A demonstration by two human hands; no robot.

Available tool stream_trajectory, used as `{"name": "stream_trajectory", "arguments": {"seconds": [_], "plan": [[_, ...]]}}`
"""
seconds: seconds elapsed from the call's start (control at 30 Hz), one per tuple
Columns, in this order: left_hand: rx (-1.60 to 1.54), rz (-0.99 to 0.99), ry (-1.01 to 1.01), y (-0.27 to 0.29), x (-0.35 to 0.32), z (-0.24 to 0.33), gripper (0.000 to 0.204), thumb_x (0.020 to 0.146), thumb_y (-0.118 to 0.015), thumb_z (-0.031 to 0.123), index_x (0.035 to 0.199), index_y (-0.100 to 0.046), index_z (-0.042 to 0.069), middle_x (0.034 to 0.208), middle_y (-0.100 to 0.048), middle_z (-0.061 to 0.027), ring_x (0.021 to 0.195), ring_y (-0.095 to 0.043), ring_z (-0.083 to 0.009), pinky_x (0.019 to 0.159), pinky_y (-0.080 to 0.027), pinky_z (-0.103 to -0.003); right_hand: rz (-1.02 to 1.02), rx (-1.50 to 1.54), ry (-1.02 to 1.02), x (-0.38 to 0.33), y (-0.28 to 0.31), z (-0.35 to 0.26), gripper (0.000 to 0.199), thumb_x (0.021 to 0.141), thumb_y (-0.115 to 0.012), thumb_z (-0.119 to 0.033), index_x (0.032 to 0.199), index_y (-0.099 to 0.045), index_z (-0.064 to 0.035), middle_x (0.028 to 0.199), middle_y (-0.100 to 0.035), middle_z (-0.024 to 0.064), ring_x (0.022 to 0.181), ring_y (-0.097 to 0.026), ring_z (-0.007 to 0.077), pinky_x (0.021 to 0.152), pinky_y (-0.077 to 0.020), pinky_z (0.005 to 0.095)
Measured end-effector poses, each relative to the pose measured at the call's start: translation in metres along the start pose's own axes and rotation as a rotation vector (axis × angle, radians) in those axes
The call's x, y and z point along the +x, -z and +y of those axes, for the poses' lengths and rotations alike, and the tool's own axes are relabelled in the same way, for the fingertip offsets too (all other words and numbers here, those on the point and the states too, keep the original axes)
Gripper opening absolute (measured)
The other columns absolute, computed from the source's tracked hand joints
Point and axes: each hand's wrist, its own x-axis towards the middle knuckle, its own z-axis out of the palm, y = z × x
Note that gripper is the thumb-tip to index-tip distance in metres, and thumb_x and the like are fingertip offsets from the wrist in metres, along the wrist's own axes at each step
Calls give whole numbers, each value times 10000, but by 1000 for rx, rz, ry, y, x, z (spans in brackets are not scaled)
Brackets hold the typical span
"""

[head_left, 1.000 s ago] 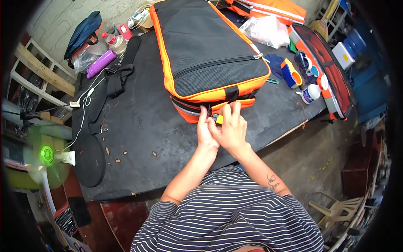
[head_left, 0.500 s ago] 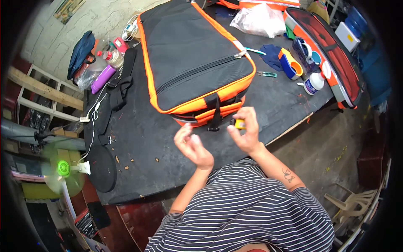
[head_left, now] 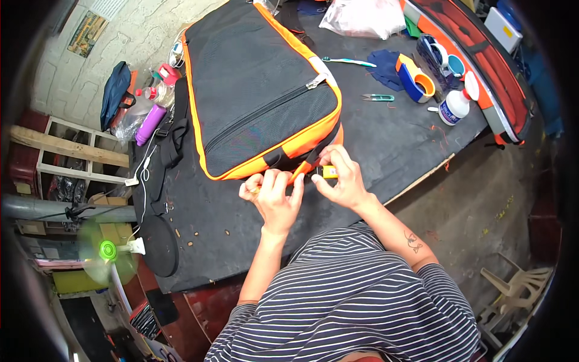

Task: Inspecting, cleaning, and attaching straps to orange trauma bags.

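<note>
A black backpack (head_left: 247,90) with bright orange trim lies flat on the dark table, its near end towards me. My left hand (head_left: 274,196) is closed on the orange edging (head_left: 300,171) at that near end, fingers curled over it. My right hand (head_left: 344,181) is closed round a small yellow lighter (head_left: 330,172) with a dark end. The lighter's dark end is close beside the backpack's near end and a hanging black strap there. Whether it touches the fabric I cannot tell.
Right of the backpack lie a toothbrush (head_left: 350,61), green thread snips (head_left: 379,98), a blue-and-orange tape dispenser (head_left: 413,81) and a white spray bottle (head_left: 455,105). A purple bottle (head_left: 150,125) and black straps (head_left: 174,142) lie left. A green fan (head_left: 107,250) spins near the table's left corner.
My left hand has moved up to the backpack and taken hold of its orange edging. My right hand has brought the lighter closer to it. The whole view has shifted slightly.
</note>
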Motion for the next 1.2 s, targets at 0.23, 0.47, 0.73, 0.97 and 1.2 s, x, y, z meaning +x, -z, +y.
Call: {"name": "stream_trajectory", "arguments": {"seconds": [0.23, 0.47, 0.73, 0.97, 1.2], "plan": [[-44, -4, 19, 1, 4, 3, 190, 672, -761, 219, 714, -592, 142, 762, -547, 28, 861, -443, -205, 862, -248, -387, 16, -117, -86, 0, -12, -10, 327, 659, -723, -176, 861, -514, -26, 895, -502, 108, 714, -609, 297, 597, -506, 376], [53, 14, 36, -4, 3, 6, 184, 700, -720, 280, 720, -588, 153, 757, -508, 16, 865, -428, -226, 878, -240, -418, 134, 88, -40, -3, -10, 9, 253, 732, -690, -113, 875, -506, -15, 855, -536, 119, 715, -592, 309, 632, -493, 356], [107, 87, 17, -14, 4, 3, 217, 657, -730, 216, 680, -535, 126, 769, -499, -9, 910, -422, -244, 878, -249, -413, 142, 110, -203, -4, -11, 26, 292, 733, -697, -152, 869, -474, -23, 860, -479, 116, 715, -562, 306, 634, -479, 367], [133, 89, 16, -18, 6, 4, 250, 659, -721, 215, 670, -492, 116, 757, -457, -28, 890, -410, -260, 862, -264, -418, 130, 73, -220, -5, -17, 23, 270, 702, -671, -110, 859, -468, -26, 883, -449, 121, 727, -551, 310, 628, -480, 373], [114, 82, 35, -18, 6, 2, 251, 642, -735, 196, 650, -494, 126, 746, -465, -12, 887, -419, -245, 866, -267, -408, 166, 175, -287, -1, -18, 21, 262, 701, -673, -78, 850, -465, -18, 880, -448, 118, 729, -550, 294, 627, -481, 376]]}}
